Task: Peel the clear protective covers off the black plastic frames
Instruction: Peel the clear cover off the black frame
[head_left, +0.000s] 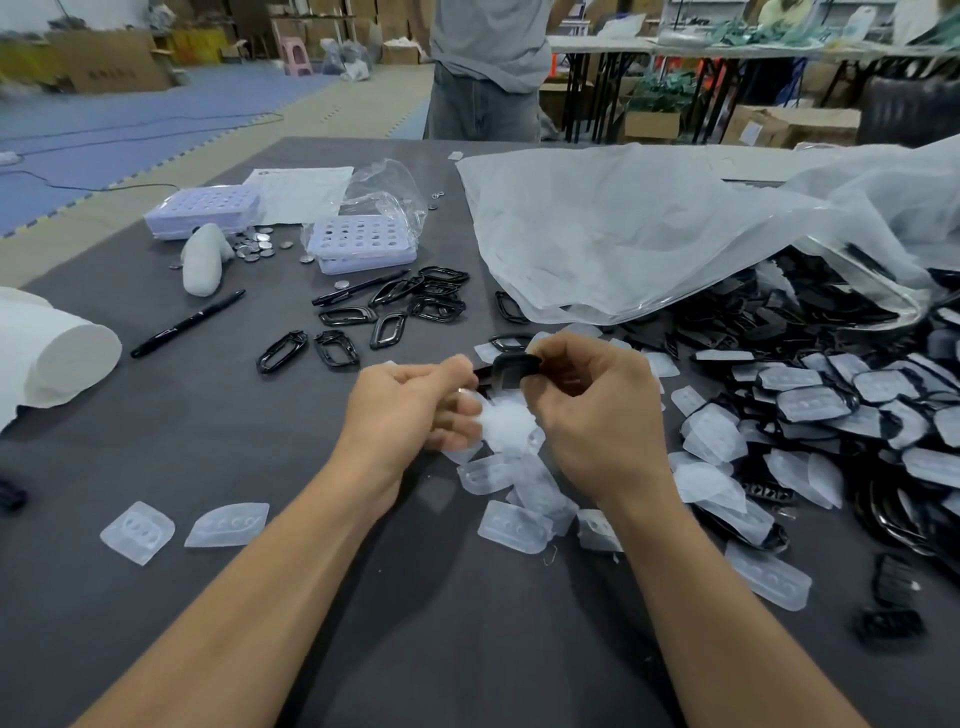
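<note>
Both hands meet above the middle of the dark table. My right hand (587, 410) grips a black plastic frame (511, 366) by its right end. My left hand (415, 410) pinches the frame's left side, and a blurred clear cover (506, 423) hangs under the frame between the two hands. Bare black frames (389, 312) lie in a loose group beyond my hands. Loose clear covers (514, 525) are scattered on the table below my hands. A big heap of covered frames (831, 405) fills the right side.
A large clear plastic bag (649, 234) lies over the heap at the back right. Two lilac trays (363, 241), coin-like discs (254, 244), two black pens (187, 325) and a white roll (57, 353) sit on the left. A person (488, 67) stands beyond the far edge.
</note>
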